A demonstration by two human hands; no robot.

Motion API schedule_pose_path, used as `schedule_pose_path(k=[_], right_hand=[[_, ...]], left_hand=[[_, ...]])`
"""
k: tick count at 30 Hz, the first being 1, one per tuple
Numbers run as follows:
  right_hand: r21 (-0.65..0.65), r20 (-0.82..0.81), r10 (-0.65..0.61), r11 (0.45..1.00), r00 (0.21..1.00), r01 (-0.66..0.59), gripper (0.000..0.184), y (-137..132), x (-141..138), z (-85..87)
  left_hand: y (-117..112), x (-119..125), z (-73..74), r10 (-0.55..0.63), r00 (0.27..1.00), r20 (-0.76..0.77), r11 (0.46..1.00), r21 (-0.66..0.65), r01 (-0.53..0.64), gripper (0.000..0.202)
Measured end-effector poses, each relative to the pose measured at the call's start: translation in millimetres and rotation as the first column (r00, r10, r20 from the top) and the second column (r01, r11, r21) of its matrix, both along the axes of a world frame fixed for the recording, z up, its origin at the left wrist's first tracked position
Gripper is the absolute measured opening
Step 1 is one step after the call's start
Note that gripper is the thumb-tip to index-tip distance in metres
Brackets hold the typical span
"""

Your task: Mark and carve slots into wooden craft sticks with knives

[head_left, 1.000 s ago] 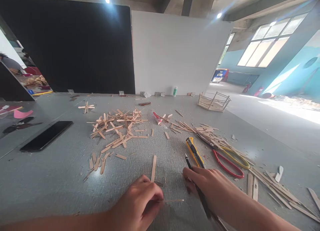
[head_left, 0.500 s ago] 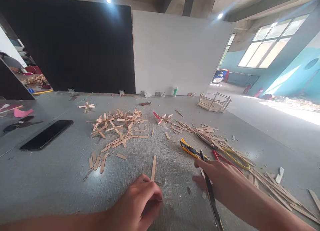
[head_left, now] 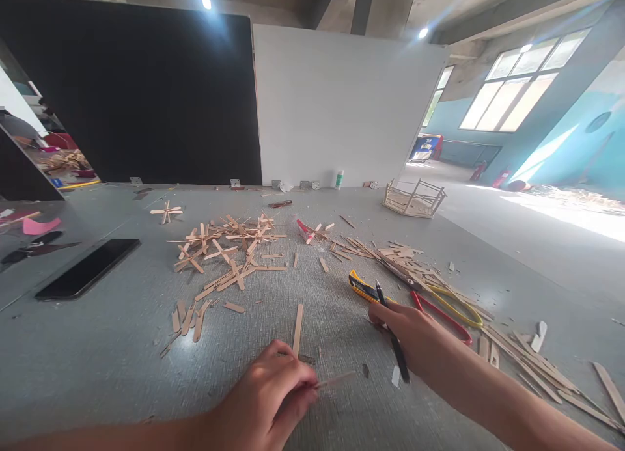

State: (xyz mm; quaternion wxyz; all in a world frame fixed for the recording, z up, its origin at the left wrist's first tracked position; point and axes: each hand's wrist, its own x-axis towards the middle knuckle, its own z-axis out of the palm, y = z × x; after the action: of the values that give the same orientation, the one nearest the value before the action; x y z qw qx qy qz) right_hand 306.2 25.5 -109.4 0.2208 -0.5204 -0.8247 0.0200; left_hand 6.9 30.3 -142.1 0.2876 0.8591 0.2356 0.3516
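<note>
My left hand [head_left: 280, 396], low in the middle, has its thumb and fingertips pinched on a thin pale craft stick [head_left: 336, 379], blurred and pointing right. A second craft stick [head_left: 297, 327] lies flat just beyond its knuckles. To the right, my right hand [head_left: 403, 327] is closed around a black pen [head_left: 398, 356], whose tip points away from me. Its lower fingers are hidden. Right beside its fingertips is a yellow utility knife [head_left: 360, 287]. Scissors [head_left: 452, 308] with red and yellow handles lie beyond that wrist.
Crossed craft sticks [head_left: 234, 243] are heaped mid-table, with loose strips [head_left: 525, 360] along the right. A phone [head_left: 88, 269] lies at left. A small stick-built frame [head_left: 415, 200] and a glue bottle [head_left: 338, 179] stand near the white panel [head_left: 342, 106].
My right hand has moved slightly left with the pen, nearer the knife, and the pen's lower end has swung up and left. A thin stick now shows at my left fingertips.
</note>
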Motion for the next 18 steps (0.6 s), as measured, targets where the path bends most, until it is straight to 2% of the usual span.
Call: schedule_pose_path(k=[5, 8, 10, 13, 15, 18], right_hand=[[0.011, 0.058, -0.032, 0.999, 0.998, 0.031, 0.052, 21.2, 20.8, -13.7], [0.094, 0.086, -0.102, 0.991, 0.991, 0.094, 0.038, 32.0, 29.2, -18.4], [0.148, 0.087, -0.134, 0.982, 0.987, 0.121, 0.024, 31.5, 23.7, -16.6], [0.168, 0.011, -0.111, 0.980, 0.994, 0.108, 0.024, 13.9, -0.8, -9.6], [0.070, -0.173, 0.010, 0.998, 0.985, 0.002, 0.021, -5.3, -20.5, -7.8], [0.057, -0.238, 0.206, 0.979, 0.949, -0.198, 0.022, -29.1, -40.9, -16.1]], left_hand=[[1.2, 1.0, -0.8, -0.003, 1.000, 0.014, 1.000, 0.016, 0.003, 0.015], [1.9, 2.1, 3.3, 0.010, 1.000, 0.012, 1.000, -0.004, -0.010, 0.015], [1.9, 2.4, 5.0, 0.014, 1.000, 0.010, 1.000, -0.010, -0.014, 0.015], [1.3, 2.0, 3.4, 0.027, 1.000, 0.007, 0.999, -0.017, -0.027, 0.015], [1.2, 1.6, 0.2, 0.041, 0.999, 0.001, 0.999, -0.019, -0.041, 0.015], [1.5, 1.2, -4.7, 0.055, 0.998, -0.002, 0.998, -0.014, -0.055, 0.016]])
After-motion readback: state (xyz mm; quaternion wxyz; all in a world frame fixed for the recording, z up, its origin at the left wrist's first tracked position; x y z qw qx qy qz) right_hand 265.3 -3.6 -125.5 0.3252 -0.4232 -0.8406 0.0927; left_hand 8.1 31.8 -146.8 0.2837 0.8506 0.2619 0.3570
